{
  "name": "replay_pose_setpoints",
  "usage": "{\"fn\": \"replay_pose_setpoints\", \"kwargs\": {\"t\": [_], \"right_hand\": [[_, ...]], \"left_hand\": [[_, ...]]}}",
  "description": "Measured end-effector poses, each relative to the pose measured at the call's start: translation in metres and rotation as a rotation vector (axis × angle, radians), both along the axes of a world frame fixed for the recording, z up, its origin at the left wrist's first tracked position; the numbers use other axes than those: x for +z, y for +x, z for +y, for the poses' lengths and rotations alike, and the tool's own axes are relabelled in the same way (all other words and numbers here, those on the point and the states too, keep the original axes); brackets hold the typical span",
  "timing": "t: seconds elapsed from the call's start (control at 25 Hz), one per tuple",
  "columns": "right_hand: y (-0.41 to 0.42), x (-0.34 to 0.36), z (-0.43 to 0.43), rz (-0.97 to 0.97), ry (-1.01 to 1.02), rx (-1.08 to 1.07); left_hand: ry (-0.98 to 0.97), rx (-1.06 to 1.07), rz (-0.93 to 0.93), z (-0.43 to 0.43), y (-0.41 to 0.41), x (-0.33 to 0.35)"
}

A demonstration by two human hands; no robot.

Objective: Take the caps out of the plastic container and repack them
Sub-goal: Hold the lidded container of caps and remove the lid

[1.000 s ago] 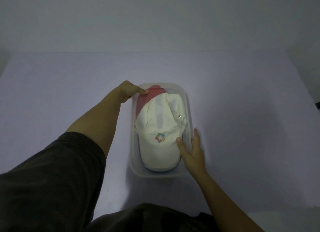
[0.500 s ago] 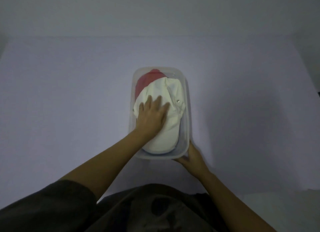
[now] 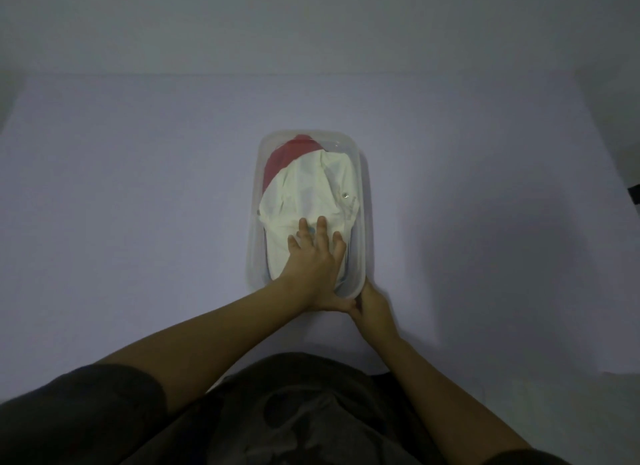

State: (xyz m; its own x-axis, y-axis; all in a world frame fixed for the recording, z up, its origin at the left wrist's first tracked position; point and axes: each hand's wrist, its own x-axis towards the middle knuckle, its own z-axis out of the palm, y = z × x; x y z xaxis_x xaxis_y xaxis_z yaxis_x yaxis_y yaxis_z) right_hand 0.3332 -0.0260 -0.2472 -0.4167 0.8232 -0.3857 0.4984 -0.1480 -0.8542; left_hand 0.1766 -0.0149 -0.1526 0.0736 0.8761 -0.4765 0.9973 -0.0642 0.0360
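Left hand (image 3: 313,256) flat, fingers spread, on near half of white cap (image 3: 308,187) in plastic container (image 3: 363,204). Right hand (image 3: 372,301) grips its near-right corner.

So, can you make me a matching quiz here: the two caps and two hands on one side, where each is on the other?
Things:
1 white cap
2 red cap
3 left hand
4 right hand

Places:
A grips the near corner of the container
B peeks out at the far end
C lies on top of the other cap
D presses flat on the white cap

Pairs: 1-C, 2-B, 3-D, 4-A
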Motion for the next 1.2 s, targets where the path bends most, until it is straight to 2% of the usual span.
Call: {"fn": "replay_pose_setpoints", "kwargs": {"t": [0.28, 0.6, 0.84, 1.0, 1.12, 1.2], "right_hand": [[0.001, -0.004, 0.0, 0.026, 0.02, -0.009], [0.008, 0.002, 0.007, 0.12, -0.039, 0.048], [0.004, 0.018, 0.006, 0.221, -0.047, 0.075], [-0.006, 0.035, 0.007, 0.379, -0.146, 0.073], [-0.008, 0.04, 0.005, 0.445, -0.225, 0.058], [-0.005, 0.038, 0.008, 0.502, -0.322, 0.021]], "left_hand": [[-0.018, 0.053, 0.023, -0.001, 0.016, 0.001], [0.037, -0.331, 0.098, -0.004, -0.015, 0.014], [0.12, -0.41, 0.146, -0.014, -0.023, 0.022], [0.27, -0.361, 0.011, -0.016, -0.043, 0.02], [0.17, -0.192, -0.087, -0.02, -0.042, 0.021], [0.181, -0.139, -0.117, -0.028, -0.035, 0.021]]}}
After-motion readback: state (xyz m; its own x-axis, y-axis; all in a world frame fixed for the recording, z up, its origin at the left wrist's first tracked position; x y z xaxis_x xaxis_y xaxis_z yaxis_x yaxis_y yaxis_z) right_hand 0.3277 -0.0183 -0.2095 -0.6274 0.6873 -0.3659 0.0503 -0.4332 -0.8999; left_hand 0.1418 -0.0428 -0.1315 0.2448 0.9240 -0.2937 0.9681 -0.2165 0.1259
